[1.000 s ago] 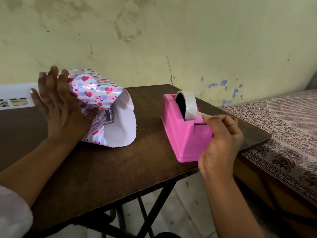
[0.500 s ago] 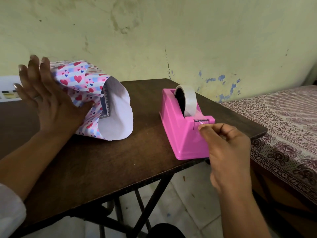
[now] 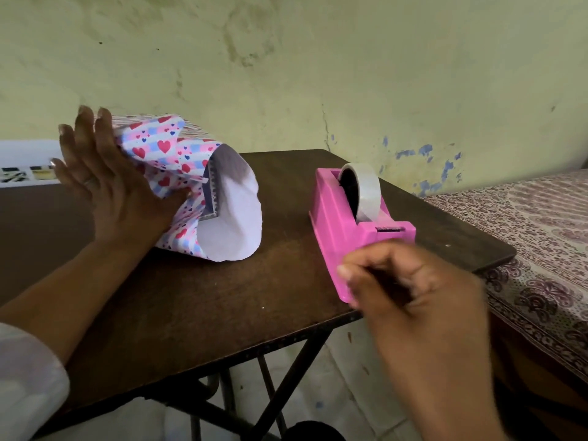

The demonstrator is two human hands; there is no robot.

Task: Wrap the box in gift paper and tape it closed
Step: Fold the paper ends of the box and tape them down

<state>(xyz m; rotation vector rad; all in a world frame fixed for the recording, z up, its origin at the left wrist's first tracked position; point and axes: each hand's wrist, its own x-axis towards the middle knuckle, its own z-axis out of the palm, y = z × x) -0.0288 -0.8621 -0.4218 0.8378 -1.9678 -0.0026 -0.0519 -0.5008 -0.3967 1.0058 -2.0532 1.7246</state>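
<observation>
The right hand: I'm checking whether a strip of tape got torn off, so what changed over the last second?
The right hand drew back from the cutter of the pink tape dispenser toward the person, fingers curled; blur hides whether it holds a strip. The left hand stayed pressed flat against the gift paper around the box, and the dispenser kept its place on the table.

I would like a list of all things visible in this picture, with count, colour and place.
gift paper: one, pink and blue with hearts, white inside, wrapped loosely round the box, table left
box: one, only an edge visible inside the paper
tape dispenser: one, pink, table right
tape roll: one, clear, in the dispenser
table: one, dark brown
bed cover: one, patterned, far right
left hand: flat against the paper
right hand: blurred, fingers curled, before the dispenser
</observation>
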